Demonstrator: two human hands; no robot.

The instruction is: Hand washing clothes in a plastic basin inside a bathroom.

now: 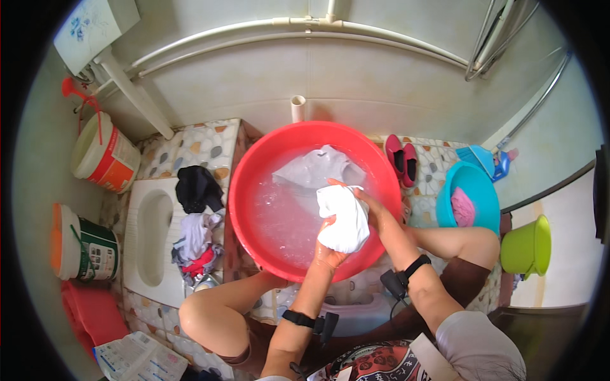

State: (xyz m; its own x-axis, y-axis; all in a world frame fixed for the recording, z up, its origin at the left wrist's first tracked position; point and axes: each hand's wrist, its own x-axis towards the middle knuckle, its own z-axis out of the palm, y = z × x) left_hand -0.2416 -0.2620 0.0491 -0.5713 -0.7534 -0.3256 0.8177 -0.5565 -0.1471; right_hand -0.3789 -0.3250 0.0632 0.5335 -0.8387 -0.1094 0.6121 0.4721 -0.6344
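Note:
Both hands hold a bunched wet white cloth [344, 221] above the near right part of a large red plastic basin [240, 228]. My left hand [331, 250] grips its lower left side, and my right hand [369, 205] curls round its upper right side; some fingers are hidden by the cloth. In the basin's cloudy water [281, 224] lies a pale grey-white garment [319, 166], partly above the surface.
Left of the basin, a black cloth [199, 188] and crumpled garments [198, 238] lie beside a squat toilet [153, 238]. Pink-red shoes [402, 159], a blue basin [488, 205] holding pink cloth and a green bucket [526, 247] are at right. Two lidless-looking or lidded buckets [126, 157] line the left wall.

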